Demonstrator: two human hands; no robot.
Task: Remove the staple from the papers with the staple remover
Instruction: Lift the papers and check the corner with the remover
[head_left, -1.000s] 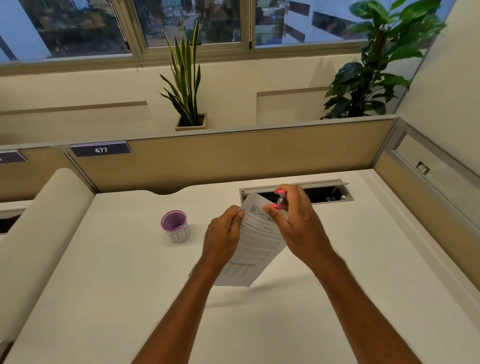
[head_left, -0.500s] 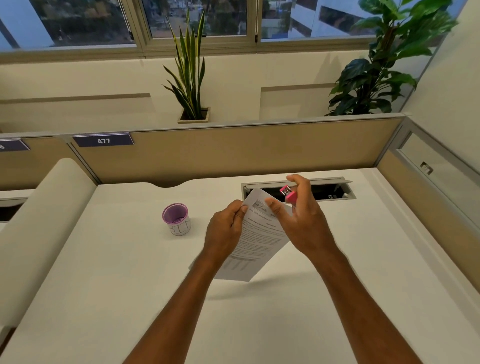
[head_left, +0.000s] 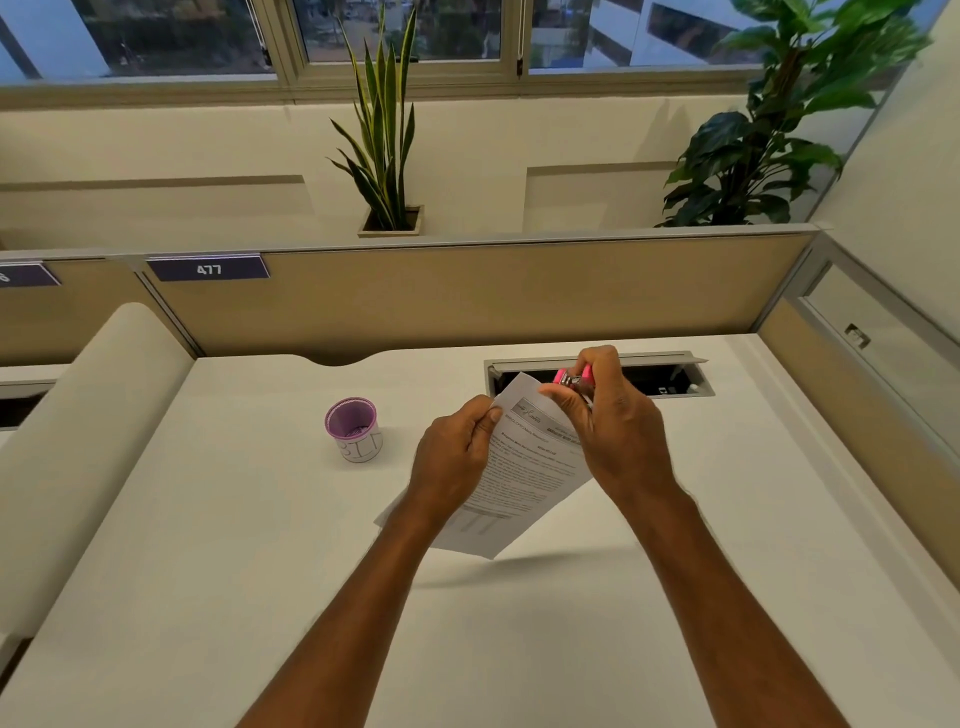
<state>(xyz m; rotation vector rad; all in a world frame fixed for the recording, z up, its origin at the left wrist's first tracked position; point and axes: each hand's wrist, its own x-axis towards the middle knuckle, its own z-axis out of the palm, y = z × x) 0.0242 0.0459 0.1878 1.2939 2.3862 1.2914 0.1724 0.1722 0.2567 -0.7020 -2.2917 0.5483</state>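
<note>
head view | left hand (head_left: 454, 457) pinched papers (head_left: 524, 478) at left edge, sheets held tilted above desk (head_left: 208, 519) | right hand (head_left: 618, 431) gripped pink staple remover (head_left: 573, 378) just above papers' top edge | staple itself too small to see | purple cup (head_left: 353, 428) stood left

Soft even indoor light, dusky daylight through the long window band (head_left: 395, 36), faint shadow under the printed white papers (head_left: 524, 478) on the white desk top (head_left: 208, 571), wide-angle bending at edges, slight blur
</note>
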